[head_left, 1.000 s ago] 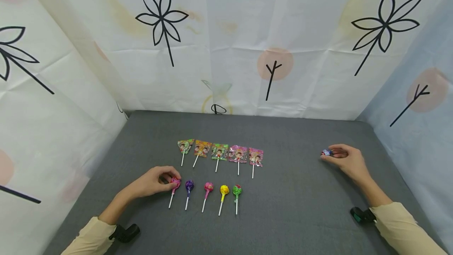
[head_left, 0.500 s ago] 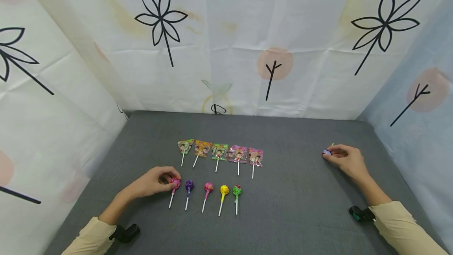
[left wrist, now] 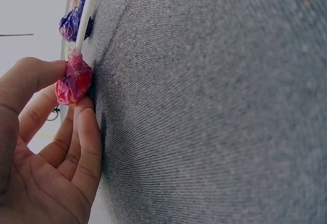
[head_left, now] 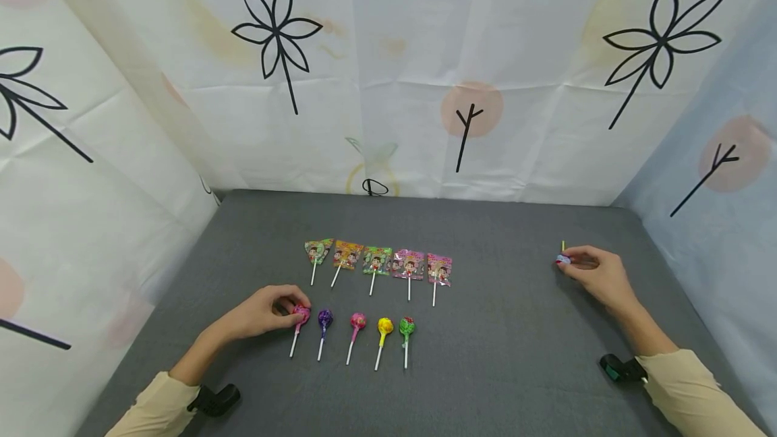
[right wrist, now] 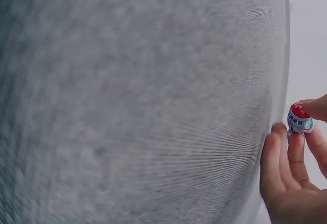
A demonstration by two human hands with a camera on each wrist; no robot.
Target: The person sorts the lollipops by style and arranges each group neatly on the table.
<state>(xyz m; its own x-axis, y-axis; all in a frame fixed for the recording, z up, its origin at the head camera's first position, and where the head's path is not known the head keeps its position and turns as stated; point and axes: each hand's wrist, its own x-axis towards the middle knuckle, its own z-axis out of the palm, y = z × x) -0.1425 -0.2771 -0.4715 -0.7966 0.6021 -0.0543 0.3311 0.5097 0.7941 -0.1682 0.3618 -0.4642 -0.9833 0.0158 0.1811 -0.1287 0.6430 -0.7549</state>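
Note:
My left hand pinches the head of a pink-wrapped lollipop between thumb and fingers. Its white stick points toward me, at the left end of the near row. Beside it lie a purple lollipop, another pink one, a yellow one and a green one. Far to the right, my right hand holds a light blue and red lollipop by its round head, close over the table. Its yellowish stick points away from me.
Behind the near row lies a second row of lollipops in flat printed wrappers, from a green one to a pink one. They rest on a grey cloth-covered table. A patterned white curtain stands around its back and sides.
The blue and red lollipop has turned in my right fingers, so its stick now shows pointing away. That hand has shifted very slightly right. My left hand and both rows stay put.

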